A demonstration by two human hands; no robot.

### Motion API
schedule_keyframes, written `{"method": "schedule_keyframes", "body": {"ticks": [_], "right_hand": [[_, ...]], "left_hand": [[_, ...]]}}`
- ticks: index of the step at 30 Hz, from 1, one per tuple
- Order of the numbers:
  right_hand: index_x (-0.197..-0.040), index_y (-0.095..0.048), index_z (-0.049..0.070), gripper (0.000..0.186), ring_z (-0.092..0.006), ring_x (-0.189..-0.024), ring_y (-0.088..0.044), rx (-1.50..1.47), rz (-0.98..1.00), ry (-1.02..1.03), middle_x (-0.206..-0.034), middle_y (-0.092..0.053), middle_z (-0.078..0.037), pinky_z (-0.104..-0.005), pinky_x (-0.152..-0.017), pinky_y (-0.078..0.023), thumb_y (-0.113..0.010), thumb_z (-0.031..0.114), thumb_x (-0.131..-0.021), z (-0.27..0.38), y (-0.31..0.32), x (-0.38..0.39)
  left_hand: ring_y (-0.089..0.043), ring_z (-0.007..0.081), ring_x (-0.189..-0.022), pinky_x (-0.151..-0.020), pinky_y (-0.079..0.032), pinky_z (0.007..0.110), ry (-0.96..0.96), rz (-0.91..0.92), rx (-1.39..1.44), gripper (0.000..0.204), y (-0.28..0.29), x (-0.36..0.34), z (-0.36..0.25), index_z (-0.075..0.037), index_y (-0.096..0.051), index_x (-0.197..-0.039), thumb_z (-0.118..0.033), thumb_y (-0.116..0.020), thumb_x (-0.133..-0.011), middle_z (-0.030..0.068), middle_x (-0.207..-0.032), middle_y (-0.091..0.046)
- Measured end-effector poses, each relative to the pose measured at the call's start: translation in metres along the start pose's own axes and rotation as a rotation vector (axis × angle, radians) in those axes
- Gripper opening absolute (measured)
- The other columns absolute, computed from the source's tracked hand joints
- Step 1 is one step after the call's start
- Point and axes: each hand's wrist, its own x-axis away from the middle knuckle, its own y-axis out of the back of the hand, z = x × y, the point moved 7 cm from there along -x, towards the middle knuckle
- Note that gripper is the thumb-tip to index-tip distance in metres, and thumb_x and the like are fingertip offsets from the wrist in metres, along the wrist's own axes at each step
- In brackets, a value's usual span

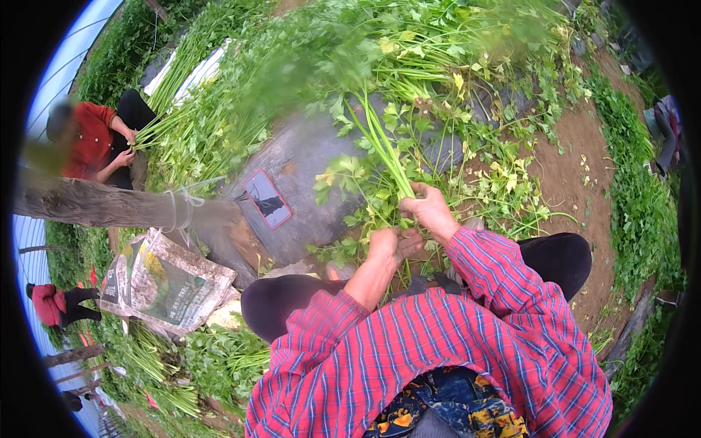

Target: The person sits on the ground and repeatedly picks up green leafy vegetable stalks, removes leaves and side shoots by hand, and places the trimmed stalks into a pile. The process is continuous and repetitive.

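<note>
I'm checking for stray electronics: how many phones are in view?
1: a red-edged phone lies on the dark sheeting, ahead and to the left of the person's left hand. Others may be hidden under the leaves.

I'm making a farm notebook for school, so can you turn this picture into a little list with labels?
Right hand: gripping celery stalks
Left hand: close beside the right hand; grip unclear
Phone: red-edged, lying on dark plastic sheet
Wooden post: left of the phone
Printed sack: below the post in the picture
Co-worker: upper left, red top
</note>
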Motion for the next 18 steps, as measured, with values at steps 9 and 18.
{"method": "schedule_keyframes", "body": {"ticks": [9,18], "right_hand": [[-0.111,-0.046,-0.001,0.033,-0.0195,-0.068,-0.062,-0.224,0.372,-0.076,-0.082,-0.061,-0.012,-0.0313,-0.061,-0.052,-0.045,0.023,-0.09,-0.01,-0.04,0.032],[-0.13,-0.035,0.0,0.075,-0.0362,-0.12,-0.04,-0.393,0.726,-0.199,-0.128,-0.041,-0.026,-0.0503,-0.098,-0.034,-0.032,0.061,-0.087,-0.003,-0.085,-0.016]], "left_hand": [[-0.058,0.0201,-0.069,-0.058,-0.049,0.031,-0.174,0.004,-0.306,0.055,0.004,0.014,-0.048,-0.001,-0.053,-0.104,-0.052,-0.048,-0.086,0.0084,-0.078,-0.058],[-0.059,0.0172,-0.053,-0.049,-0.048,0.028,-0.356,-0.082,-0.687,0.025,-0.029,0.208,-0.141,0.002,-0.055,-0.098,-0.016,-0.061,-0.081,0.0084,-0.071,-0.061]]}}
